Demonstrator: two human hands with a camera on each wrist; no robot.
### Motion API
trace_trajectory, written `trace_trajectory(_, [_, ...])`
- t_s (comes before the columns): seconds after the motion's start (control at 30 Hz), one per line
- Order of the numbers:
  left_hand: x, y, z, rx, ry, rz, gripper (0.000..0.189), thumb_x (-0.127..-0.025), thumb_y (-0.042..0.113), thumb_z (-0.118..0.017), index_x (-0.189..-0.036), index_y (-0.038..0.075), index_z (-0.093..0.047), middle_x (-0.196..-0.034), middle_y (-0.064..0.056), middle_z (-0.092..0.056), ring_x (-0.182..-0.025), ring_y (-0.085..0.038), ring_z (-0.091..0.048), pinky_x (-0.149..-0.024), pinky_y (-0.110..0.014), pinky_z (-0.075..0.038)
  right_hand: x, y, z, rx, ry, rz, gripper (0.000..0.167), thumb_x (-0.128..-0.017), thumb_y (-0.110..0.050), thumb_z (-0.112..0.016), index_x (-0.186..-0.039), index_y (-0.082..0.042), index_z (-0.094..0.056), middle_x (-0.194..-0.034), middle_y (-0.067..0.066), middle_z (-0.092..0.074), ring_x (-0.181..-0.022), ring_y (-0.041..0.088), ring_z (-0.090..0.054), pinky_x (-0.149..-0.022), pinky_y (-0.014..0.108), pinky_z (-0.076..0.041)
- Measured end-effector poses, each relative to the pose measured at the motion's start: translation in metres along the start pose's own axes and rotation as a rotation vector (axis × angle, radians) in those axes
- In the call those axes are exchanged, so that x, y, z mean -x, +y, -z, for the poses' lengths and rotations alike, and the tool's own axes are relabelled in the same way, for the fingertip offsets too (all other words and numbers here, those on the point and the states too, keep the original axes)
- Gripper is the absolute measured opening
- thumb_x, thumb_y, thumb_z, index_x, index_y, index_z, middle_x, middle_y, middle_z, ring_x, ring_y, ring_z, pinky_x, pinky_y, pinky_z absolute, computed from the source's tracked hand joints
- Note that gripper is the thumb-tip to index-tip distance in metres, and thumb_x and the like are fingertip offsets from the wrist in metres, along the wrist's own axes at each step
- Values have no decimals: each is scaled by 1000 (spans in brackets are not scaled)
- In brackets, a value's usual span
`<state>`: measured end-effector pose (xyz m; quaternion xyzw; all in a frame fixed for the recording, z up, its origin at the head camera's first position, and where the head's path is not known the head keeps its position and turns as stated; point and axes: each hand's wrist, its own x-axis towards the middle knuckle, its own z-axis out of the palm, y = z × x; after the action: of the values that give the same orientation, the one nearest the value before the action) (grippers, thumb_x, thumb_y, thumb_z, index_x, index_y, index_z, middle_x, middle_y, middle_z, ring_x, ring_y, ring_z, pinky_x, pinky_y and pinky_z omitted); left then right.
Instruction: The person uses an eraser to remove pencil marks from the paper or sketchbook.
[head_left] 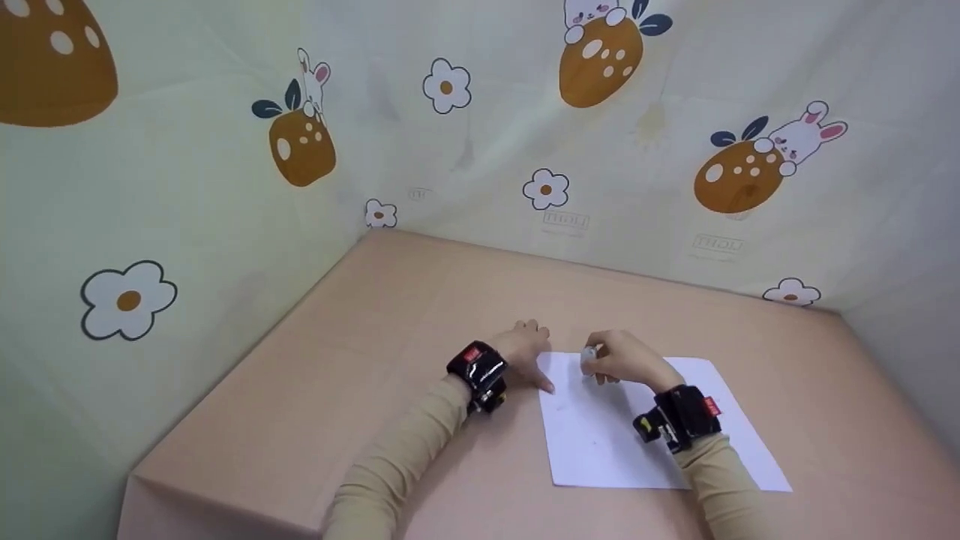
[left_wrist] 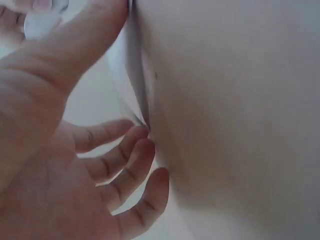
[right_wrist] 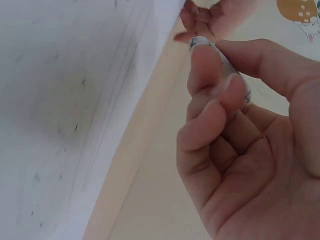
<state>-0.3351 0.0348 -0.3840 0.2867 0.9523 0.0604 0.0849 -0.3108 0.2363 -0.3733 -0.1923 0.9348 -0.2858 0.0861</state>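
A white sheet of paper [head_left: 607,442] lies on the table, with faint pencil lines and small dark specks on it in the right wrist view. My right hand [head_left: 626,356] pinches a small white eraser [head_left: 589,352] above the far left part of the sheet. Grey smudges mark the eraser [right_wrist: 198,41] in the right wrist view, where fingers cover much of it. At the sheet's left edge is my left hand [head_left: 523,351], its thumb on the paper's edge and its other fingers loosely bent. A lifted edge of the paper [left_wrist: 134,65] shows beside that hand in the left wrist view.
A tan cloth covers the table [head_left: 360,322]. Patterned curtains [head_left: 480,142] with flowers and rabbits enclose its back and sides. Black camera mounts [head_left: 478,367] are strapped to both wrists.
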Motion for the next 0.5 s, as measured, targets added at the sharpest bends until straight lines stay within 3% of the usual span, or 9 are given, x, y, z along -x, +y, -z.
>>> trace_trajectory(0.1, [7,12,0,-57,-20,-3,88,-72,58,-74,-135,2,-47,-134,-14,-48,-123,-28,-45,-103,-39,-44,0,-6,-8,36,-53,-10,14,-82,-7,-64,-91,2,-59,-62,10,-67,-49,10,-56,-48,22,-48])
trace_trajectory(0.23, [19,25,-2,-111,-133,24,102,-73,66,-68,-145,2,-36,-150,-14,-36,-140,-28,-32,-114,-38,-34,1,-13,-16,86,-99,-36,11,-78,-5,-65,-86,0,-59,-61,9,-67,-48,10,-56,-47,21,-47])
trace_trajectory(0.33, [27,31,-4,-180,-191,46,106,-73,70,-65,-148,4,-30,-157,-14,-25,-146,-29,-22,-117,-41,-30,2,-18,-21,110,-137,7,10,-76,-6,-65,-83,-2,-59,-59,10,-66,-48,9,-54,-47,19,-43])
trace_trajectory(0.43, [29,34,-5,-258,-207,44,105,-74,71,-62,-149,5,-29,-158,-14,-23,-146,-30,-23,-116,-42,-32,3,-17,-21,134,-139,13,10,-75,-8,-66,-80,-3,-59,-58,8,-65,-47,9,-53,-46,19,-42])
trace_trajectory(0.5, [28,35,-6,-291,-210,41,105,-75,72,-61,-149,5,-28,-158,-14,-23,-145,-30,-24,-114,-43,-34,6,-14,-17,165,-100,-39,10,-73,-7,-67,-77,-4,-59,-56,6,-64,-46,9,-51,-46,19,-40])
